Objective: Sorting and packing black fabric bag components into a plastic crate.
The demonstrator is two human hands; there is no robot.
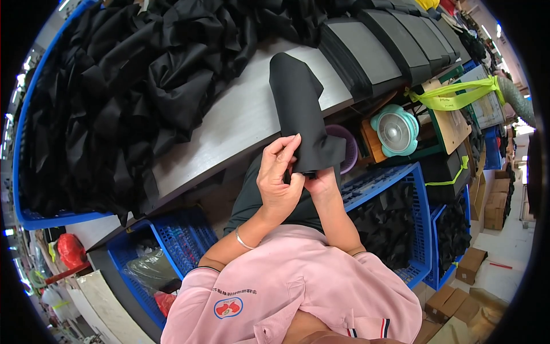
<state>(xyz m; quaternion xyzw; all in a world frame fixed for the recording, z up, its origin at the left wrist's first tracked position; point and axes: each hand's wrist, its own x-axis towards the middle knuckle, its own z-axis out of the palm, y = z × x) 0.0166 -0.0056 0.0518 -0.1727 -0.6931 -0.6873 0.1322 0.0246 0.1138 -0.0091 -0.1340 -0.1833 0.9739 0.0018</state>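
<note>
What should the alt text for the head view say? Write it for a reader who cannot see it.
Seen from above, a person's left hand and right hand grip the lower end of a black fabric piece over a grey table. Loose black fabric fills a blue bin to the left.

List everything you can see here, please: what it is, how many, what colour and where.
Black fabric piece: one, black, held in both hands over the table edge.
Loose fabric heap: one big pile, black, upper left on the table.
Table: one, grey, across the middle.
Stacked flat pads: several, dark grey, upper right on the table.
Small fan: one, teal, right under the table.
Plastic crates: several, blue, on the floor holding black pieces.
Cardboard boxes: several, brown, lower right.
Bracelet: one, silver, on the left wrist.
Left hand: pinching the fabric's lower end.
Right hand: gripping the same end from beneath.
</note>
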